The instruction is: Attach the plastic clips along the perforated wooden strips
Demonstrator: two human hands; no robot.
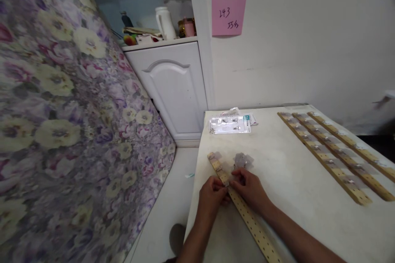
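Note:
A long wooden strip with rows of holes [254, 230] runs from the middle of the table towards me. Small translucent pieces with metal parts [218, 168] sit on its far end. My left hand [212, 195] grips the strip from its left side, with curled fingers and the thumb on top. From the right, my right hand [249, 187] has its fingertips closed at the same spot, touching the strip. What lies between those fingertips is too small to make out. A little pile of loose translucent pieces [243, 160] lies just beyond my right hand.
Several finished-looking wooden strips with translucent pieces [327, 164] lie along the table's right side. Clear plastic packaging [230, 125] rests at the back left. A flowered curtain [92, 131] hangs left, beside a white cabinet [174, 86]. A pink note [228, 12] is on the wall.

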